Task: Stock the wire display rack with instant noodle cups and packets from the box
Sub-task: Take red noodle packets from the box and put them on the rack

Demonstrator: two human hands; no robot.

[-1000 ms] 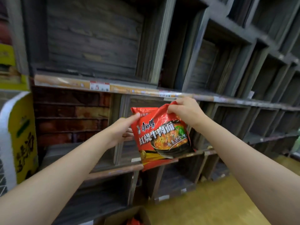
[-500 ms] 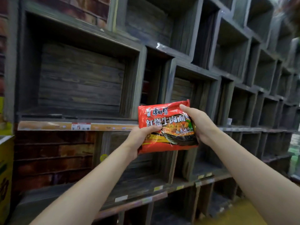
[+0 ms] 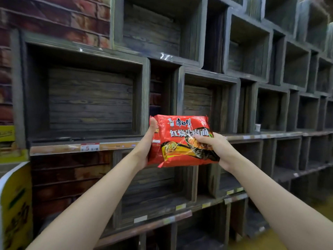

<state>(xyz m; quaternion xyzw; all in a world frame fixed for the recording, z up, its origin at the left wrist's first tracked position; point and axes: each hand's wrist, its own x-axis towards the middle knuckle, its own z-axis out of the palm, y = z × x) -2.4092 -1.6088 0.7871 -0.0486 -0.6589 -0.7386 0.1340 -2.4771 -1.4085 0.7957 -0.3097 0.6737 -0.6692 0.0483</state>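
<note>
Dark, weathered wooden cubby shelving (image 3: 144, 98) fills the view, with a brick-pattern panel (image 3: 54, 17) at the upper left. Held up in front of the shelving, level with the shelf edge, is a red instant noodle packet (image 3: 182, 140), its printed face toward the camera and its top edge uppermost. At the packet's left edge, the left hand (image 3: 146, 147) cups it, palm against the side and thumb lying up along the front corner; its other fingers are hidden behind the wrapper. On the right side, the right hand (image 3: 217, 147) pinches the packet, its fingers (image 3: 201, 138) curled over the front. Along the shelf edge runs an orange price strip (image 3: 57, 148) bearing a tag (image 3: 89, 147) that reads 5. Beside the lower left stands a yellow display stand (image 3: 16, 206). Deep in a cubby to the right sits a small white cup (image 3: 258, 127).
</note>
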